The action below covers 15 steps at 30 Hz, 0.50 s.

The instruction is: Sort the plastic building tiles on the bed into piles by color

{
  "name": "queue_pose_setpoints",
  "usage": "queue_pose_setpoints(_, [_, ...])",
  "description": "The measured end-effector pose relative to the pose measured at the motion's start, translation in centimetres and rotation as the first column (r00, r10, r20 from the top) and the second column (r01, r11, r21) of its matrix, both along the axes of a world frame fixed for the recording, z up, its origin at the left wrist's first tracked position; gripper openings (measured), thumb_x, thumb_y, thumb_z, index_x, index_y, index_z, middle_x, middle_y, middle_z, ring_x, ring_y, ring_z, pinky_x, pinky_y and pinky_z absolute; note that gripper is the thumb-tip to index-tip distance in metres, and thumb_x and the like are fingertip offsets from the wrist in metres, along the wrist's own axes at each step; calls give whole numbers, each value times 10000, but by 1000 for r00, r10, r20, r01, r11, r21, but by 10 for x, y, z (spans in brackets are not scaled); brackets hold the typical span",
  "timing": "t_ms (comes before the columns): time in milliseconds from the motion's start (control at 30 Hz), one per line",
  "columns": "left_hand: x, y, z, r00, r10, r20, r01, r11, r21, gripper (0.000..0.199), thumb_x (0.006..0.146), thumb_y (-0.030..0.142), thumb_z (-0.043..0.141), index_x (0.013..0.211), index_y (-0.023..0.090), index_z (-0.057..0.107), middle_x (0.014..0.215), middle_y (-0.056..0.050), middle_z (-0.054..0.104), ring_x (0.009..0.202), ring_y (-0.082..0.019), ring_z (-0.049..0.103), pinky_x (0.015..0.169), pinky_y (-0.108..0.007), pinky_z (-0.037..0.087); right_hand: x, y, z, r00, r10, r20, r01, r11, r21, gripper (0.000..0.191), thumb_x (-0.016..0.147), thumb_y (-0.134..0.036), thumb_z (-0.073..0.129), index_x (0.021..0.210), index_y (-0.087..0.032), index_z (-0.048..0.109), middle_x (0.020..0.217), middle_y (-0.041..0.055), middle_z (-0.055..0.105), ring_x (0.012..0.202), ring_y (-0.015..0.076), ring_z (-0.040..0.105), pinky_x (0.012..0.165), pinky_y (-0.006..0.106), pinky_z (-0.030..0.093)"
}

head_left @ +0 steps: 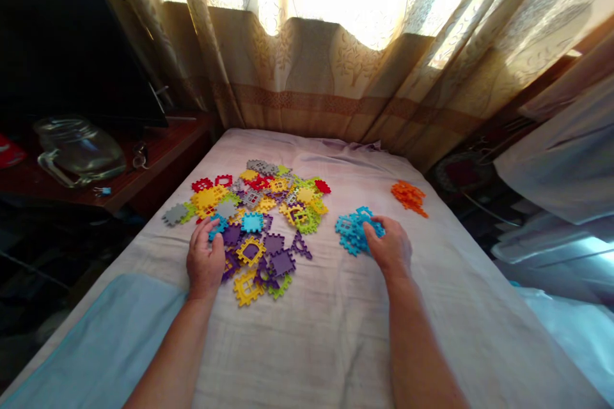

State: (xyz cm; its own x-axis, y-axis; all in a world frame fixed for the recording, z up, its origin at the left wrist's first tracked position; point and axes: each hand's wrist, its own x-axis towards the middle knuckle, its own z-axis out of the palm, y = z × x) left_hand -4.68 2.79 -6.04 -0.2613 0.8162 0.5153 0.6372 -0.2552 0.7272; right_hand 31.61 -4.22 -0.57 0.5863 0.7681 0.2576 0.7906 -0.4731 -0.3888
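Observation:
A mixed pile of notched plastic tiles [275,243] in purple, yellow, grey, green and red lies on the sheet-covered surface. My left hand [206,255] is at the pile's left edge, with thumb and fingers closed on a blue tile [219,225]. Another blue tile [252,222] lies flat on the pile. To the right is a separate heap of blue tiles [352,232]. My right hand [389,246] is at that heap's right side, its thumb and fingers around blue pieces; its fingertips are partly hidden. Further right sits a small heap of orange tiles [407,197].
The sheet [307,345] covers the surface, with a light blue cloth [110,339] at lower left. A glass jug [81,150] and a dark screen [67,38] stand on a wooden cabinet at left. Curtains [311,70] hang behind; clothes hang at right.

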Motion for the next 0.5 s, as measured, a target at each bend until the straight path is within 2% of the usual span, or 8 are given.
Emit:
queue_pose_setpoints(133, [-1, 0, 2, 1000, -11, -16, 11, 1000, 4, 320, 877, 309, 481, 1097, 183, 677, 1258, -124, 652, 1229, -239, 584, 1128, -418, 403, 24, -12, -6, 986, -157, -52, 151, 983, -101, 352, 864, -397, 536, 1094, -179, 690, 1130, 148, 677, 1034, 283, 613, 859, 387, 455])
queue_pose_setpoints(267, [-2, 0, 1, 1000, 6, 5, -6, 999, 35, 302, 878, 289, 489, 1080, 183, 687, 1267, -116, 651, 1255, -231, 572, 1124, -399, 411, 27, -13, -10, 980, -182, -87, 168, 975, -145, 374, 865, -419, 534, 1117, -190, 689, 1134, 133, 679, 1035, 279, 614, 860, 392, 458])
queue_pose_setpoints(400, [-1, 1, 0, 999, 17, 48, -20, 997, 73, 300, 876, 263, 484, 1076, 180, 693, 1264, -115, 654, 1247, -224, 581, 1113, -389, 424, 24, -12, -8, 986, -165, -30, 162, 985, -62, 384, 858, -401, 539, 1132, -174, 685, 1154, 152, 664, 1047, 298, 598, 855, 408, 455])
queue_pose_setpoints(500, [0, 0, 1, 997, 17, 76, -24, 995, 96, 296, 876, 255, 486, 1071, 185, 698, 1246, -106, 665, 1217, -218, 600, 1102, -388, 435, 12, -7, -7, 997, -68, 29, 66, 996, 67, 316, 846, -320, 537, 1071, -165, 696, 1118, 150, 675, 1019, 288, 598, 868, 405, 448])
